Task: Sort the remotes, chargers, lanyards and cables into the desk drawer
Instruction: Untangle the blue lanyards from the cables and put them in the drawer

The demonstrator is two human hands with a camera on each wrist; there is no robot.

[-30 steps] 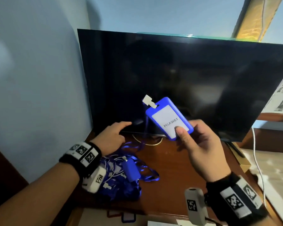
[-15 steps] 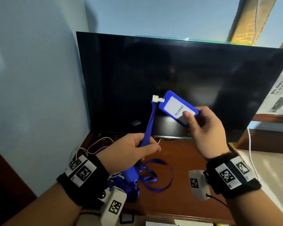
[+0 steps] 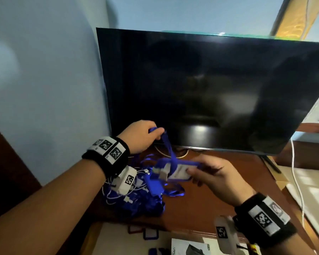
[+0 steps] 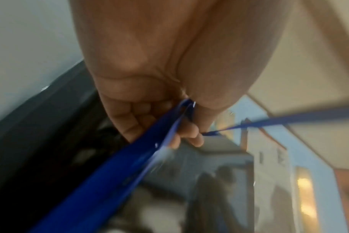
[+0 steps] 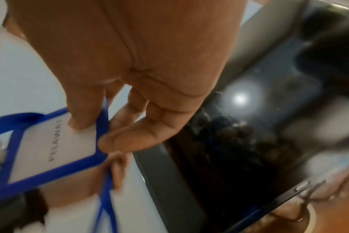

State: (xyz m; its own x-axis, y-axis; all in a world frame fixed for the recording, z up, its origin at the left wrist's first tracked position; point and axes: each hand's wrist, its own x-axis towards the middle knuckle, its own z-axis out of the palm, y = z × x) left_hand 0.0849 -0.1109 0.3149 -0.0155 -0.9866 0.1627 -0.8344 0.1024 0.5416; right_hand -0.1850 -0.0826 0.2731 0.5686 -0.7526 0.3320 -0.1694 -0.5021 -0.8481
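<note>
My right hand [image 3: 206,173] pinches a blue badge holder [image 3: 179,171] with a white card, thumb on its face; the right wrist view shows the card [image 5: 48,146] reading PELAWAT under my thumb. My left hand [image 3: 145,134] grips the blue lanyard strap [image 3: 168,150] up near the screen's bottom edge; the left wrist view shows the strap [image 4: 130,165] running out of my curled fingers. The strap stretches taut down to the badge. A tangle of blue lanyards and white cables [image 3: 136,194] lies on the wooden desk [image 3: 210,199] below my left wrist.
A large dark screen [image 3: 210,89] stands at the back of the desk against a blue wall. A white cable [image 3: 296,172] hangs at the right. Below the desk's front edge, papers and small blue items [image 3: 151,234] show, apparently in a drawer.
My right hand has lowered the badge from in front of the screen to just above the desk. My left hand has risen with the strap toward the screen's lower edge.
</note>
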